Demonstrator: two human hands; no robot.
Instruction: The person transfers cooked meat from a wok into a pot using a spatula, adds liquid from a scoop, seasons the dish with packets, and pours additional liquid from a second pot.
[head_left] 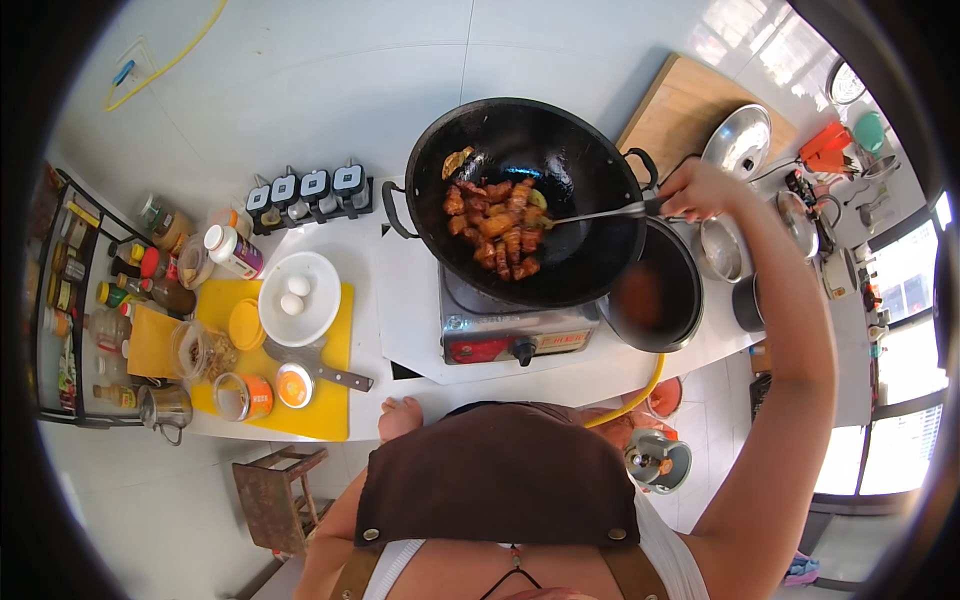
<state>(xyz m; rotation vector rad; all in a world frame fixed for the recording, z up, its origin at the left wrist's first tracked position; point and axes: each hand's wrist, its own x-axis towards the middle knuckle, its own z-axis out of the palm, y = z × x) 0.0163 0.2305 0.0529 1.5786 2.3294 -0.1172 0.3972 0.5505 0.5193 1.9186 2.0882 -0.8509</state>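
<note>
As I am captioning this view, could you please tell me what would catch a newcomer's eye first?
The large black wok over the stove would likely draw the eye first, with brown food chunks heaped toward its left side. The right hand holds a utensil reaching into it. Farther left, two eggs in a white bowl stand out on a yellow board.

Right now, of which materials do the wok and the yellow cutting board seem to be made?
Wok: probably iron or coated metal, black and glossy; bright reflections show inside. Yellow cutting board: likely plastic, smooth and matte; its colour looks even, without visible wood grain.
</note>
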